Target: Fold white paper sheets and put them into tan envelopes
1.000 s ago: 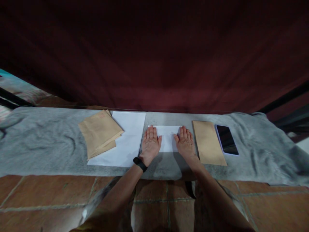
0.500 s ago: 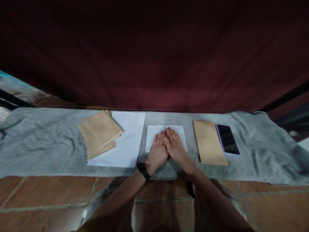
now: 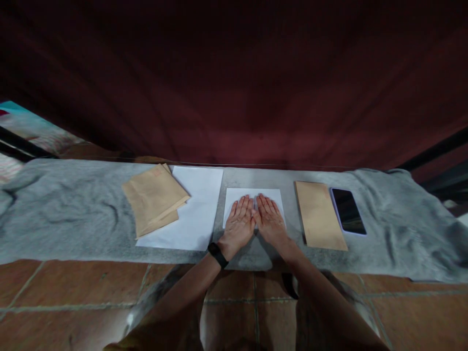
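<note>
A small white sheet of paper [image 3: 231,196], perhaps folded, lies on the grey cloth in front of me. Flat on its left half rests my left hand [image 3: 239,222], fingers stretched out. My right hand [image 3: 269,219] lies flat on the right half, fingers extended forward. The thumbs touch or nearly touch, with a narrow strip of paper showing between the fingers. Both palms hide the lower middle of the sheet. Neither hand grips anything. A black band [image 3: 218,255] circles my left wrist.
Left of the sheet, several brown envelopes [image 3: 157,197] overlap larger white paper [image 3: 201,209]. On the right lie another brown envelope [image 3: 321,214] and a phone [image 3: 348,211]. Grey cloth [image 3: 73,209] covers the long narrow surface. Dark red fabric [image 3: 256,107] hangs behind it above tiled floor [image 3: 73,287].
My hands have moved apart; fingers that met over the middle of the paper now lie side by side on its two halves. The view has shifted slightly.
</note>
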Demonstrator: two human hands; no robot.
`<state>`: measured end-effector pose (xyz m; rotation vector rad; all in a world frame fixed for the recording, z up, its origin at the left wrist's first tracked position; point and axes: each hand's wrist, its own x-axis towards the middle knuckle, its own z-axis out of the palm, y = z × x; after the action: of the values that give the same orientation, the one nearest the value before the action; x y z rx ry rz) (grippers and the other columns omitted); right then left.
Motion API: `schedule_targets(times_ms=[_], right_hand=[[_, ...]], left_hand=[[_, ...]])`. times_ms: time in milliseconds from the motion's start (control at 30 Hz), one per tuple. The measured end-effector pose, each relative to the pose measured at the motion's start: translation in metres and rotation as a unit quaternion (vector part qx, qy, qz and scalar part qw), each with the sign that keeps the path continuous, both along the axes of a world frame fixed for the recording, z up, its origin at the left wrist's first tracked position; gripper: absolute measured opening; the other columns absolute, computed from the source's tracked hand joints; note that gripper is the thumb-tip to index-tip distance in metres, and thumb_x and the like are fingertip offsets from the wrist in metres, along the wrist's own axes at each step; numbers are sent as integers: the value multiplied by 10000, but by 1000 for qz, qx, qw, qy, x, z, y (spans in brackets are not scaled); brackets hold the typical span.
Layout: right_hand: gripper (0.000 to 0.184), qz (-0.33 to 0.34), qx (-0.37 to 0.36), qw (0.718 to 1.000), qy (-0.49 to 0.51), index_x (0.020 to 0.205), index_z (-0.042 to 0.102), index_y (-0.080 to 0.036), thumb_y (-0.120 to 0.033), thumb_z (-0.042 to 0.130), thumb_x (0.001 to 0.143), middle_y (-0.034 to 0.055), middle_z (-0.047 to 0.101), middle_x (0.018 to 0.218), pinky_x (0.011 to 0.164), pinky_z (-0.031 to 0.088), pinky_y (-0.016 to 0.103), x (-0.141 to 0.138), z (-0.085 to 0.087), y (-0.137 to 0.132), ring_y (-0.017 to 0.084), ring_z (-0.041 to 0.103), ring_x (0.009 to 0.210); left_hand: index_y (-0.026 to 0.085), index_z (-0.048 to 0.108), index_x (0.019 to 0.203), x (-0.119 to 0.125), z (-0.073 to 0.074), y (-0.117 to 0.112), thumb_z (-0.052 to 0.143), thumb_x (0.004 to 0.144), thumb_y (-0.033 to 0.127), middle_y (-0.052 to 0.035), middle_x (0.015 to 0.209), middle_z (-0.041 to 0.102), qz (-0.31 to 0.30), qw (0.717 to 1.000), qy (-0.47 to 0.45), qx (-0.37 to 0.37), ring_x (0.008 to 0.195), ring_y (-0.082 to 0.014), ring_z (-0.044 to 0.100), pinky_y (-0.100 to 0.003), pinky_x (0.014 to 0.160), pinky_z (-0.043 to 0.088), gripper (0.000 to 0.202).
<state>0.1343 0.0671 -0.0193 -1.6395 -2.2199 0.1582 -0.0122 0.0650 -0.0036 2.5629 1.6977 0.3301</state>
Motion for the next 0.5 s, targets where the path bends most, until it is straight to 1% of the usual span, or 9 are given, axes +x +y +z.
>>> schedule_targets(times_ms=[100,200,267,300,333,367,400,433,500], right_hand=[[577,-13,-1,1000,-4,1555,396,-58,-351,245,1081,180,358,1634,1266,242,498,4,-1,-1,271,279,1546],[578,-33,-5,999,20,1537,428,-60,-375,277,1076,187,389,1617,1256,265,521,7,0,4,290,322,1528],[579,-49,-15,997,63,1507,477,-72,-404,289,1072,194,441,1586,1243,297,532,10,8,9,299,375,1501],[579,-55,-20,994,96,1488,505,-84,-423,294,1070,196,477,1561,1232,324,531,12,17,11,298,411,1481],[570,-54,-23,989,137,1470,535,-118,-443,291,1070,185,518,1532,1217,356,530,13,29,10,291,452,1454],[560,-42,-23,981,188,1454,558,-156,-470,299,1068,166,559,1500,1197,398,508,15,46,7,276,501,1418],[546,-22,-17,969,244,1453,558,-186,-489,318,1067,148,588,1475,1169,441,484,17,67,0,262,545,1377],[525,-5,-4,955,297,1462,545,-218,-496,341,1066,126,608,1456,1137,476,480,19,91,-10,254,582,1336],[488,32,16,928,372,1497,490,-291,-491,365,1071,86,602,1462,1077,525,486,25,143,-40,244,633,1255]], left_hand=[[51,339,1564,0,2,1,282,1048,296,-159,1650,337,2,1000,3,-8,1558,-248,246,-475,1285,232,574],[57,347,1563,0,2,2,284,1056,337,-161,1654,326,11,1000,7,-14,1558,-252,247,-474,1284,230,583],[56,352,1561,0,2,2,280,1062,353,-161,1658,316,17,1000,9,-14,1559,-252,244,-467,1285,225,585],[54,350,1561,1,2,1,281,1063,357,-163,1660,310,18,1000,10,-12,1559,-254,242,-464,1285,223,587],[51,348,1561,1,2,1,284,1064,361,-166,1661,306,18,1000,11,-9,1559,-258,241,-464,1285,221,589],[46,346,1560,1,2,1,289,1065,364,-172,1661,303,17,1000,12,-7,1559,-264,241,-467,1285,220,591],[40,344,1558,1,1,1,293,1065,366,-179,1659,304,16,1000,13,-4,1557,-271,243,-472,1283,221,594],[36,342,1557,1,0,1,298,1064,367,-186,1655,309,15,1000,13,-1,1556,-277,247,-478,1280,226,595],[38,336,1557,1,-2,1,307,1061,370,-193,1650,317,11,1000,10,3,1553,-283,254,-492,1275,235,597]])
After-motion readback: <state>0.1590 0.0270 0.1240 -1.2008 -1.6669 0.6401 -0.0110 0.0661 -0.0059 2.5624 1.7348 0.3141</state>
